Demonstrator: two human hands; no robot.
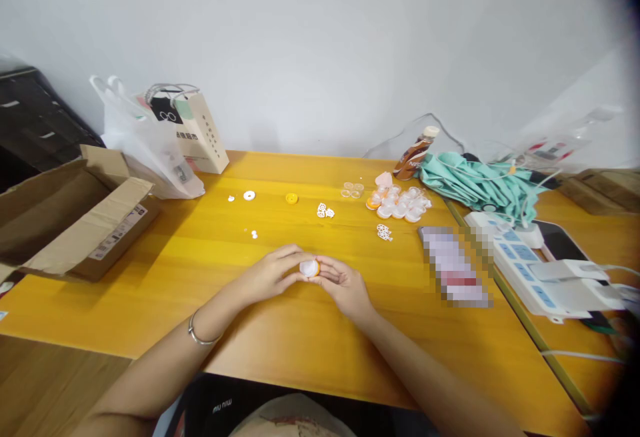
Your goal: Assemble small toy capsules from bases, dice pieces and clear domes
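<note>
Between my two hands, just above the table, is a small round plastic case (pixel 309 268), white or clear on its face with an orange rim. My left hand (pixel 274 271) pinches its left side between thumb and fingers. On the right side, the fingers of my right hand (pixel 343 281) grip the orange rim. Beyond my hands lie a yellow round piece (pixel 291 199), a white ring (pixel 249 195) and some white openwork pieces (pixel 325 211). A cluster of similar orange and clear round cases (pixel 399 203) sits farther right, near several clear rings (pixel 352 189).
An open cardboard box (pixel 75 223), a white plastic bag (pixel 150 147) and a paper bag (pixel 200 133) stand left. At right are a brown-labelled bottle (pixel 414 155), green cloth (pixel 483 183), a blurred-out flat object (pixel 455 267) and a power strip (pixel 523 267) with chargers.
</note>
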